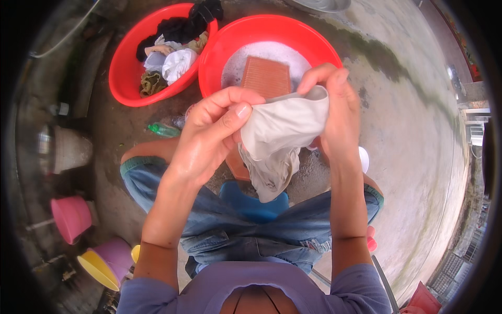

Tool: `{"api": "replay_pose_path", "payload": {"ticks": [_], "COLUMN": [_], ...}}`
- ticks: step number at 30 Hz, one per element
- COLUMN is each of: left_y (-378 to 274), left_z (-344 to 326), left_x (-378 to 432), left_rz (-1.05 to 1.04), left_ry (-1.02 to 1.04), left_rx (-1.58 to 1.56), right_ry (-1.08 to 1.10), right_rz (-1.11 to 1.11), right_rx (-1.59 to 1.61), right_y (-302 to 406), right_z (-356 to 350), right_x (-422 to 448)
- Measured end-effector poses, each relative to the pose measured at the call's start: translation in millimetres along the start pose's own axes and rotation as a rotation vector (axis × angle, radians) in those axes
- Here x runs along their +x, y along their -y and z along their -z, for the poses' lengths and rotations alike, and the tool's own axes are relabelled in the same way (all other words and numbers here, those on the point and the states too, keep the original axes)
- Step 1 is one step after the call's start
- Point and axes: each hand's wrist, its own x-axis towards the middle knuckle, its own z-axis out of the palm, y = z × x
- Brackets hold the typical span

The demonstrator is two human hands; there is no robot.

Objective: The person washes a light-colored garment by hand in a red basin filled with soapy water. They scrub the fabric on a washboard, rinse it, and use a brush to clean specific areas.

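A wet, pale grey cloth garment (pixel 284 121) is stretched between my two hands, its lower part hanging in folds above a blue stool (pixel 251 206). My left hand (pixel 213 129) pinches one edge between thumb and fingers. At the other side, my right hand (pixel 333 102) grips the rim of an opening in the fabric. Just beyond the cloth, a ribbed brown washboard (pixel 266 74) leans in a red plastic basin (pixel 274 25) of sudsy water (pixel 300 55). The washboard's lower end shows again below the garment; its middle is hidden.
A second red basin (pixel 121 84) at the upper left holds a heap of clothes (pixel 172 55). A green bottle (pixel 164 129) lies near my left knee. Pink (pixel 71 219) and purple (pixel 111 257) buckets stand at the lower left. A metal basin (pixel 325 3) shows at the top edge.
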Motion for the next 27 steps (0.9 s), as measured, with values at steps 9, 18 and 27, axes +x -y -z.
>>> {"api": "replay_pose_path", "payload": {"ticks": [9,18,27], "left_y": [27,45,158], "left_z": [-3,27,93], "left_x": [11,34,122], "left_rz": [0.067,0.031,0.183], "left_ry": [0.085,-0.229,-0.473], "left_rx": [-0.175,0.148,-0.198], "right_ry": [-0.083,-0.139,0.046], "right_rz": [-0.293,-0.301,-0.531], "right_rx": [0.158,-0.496,-0.996], "right_y": [10,-66,-287], "right_z": [-3,90,279], "right_x": [-1,37,34]}}
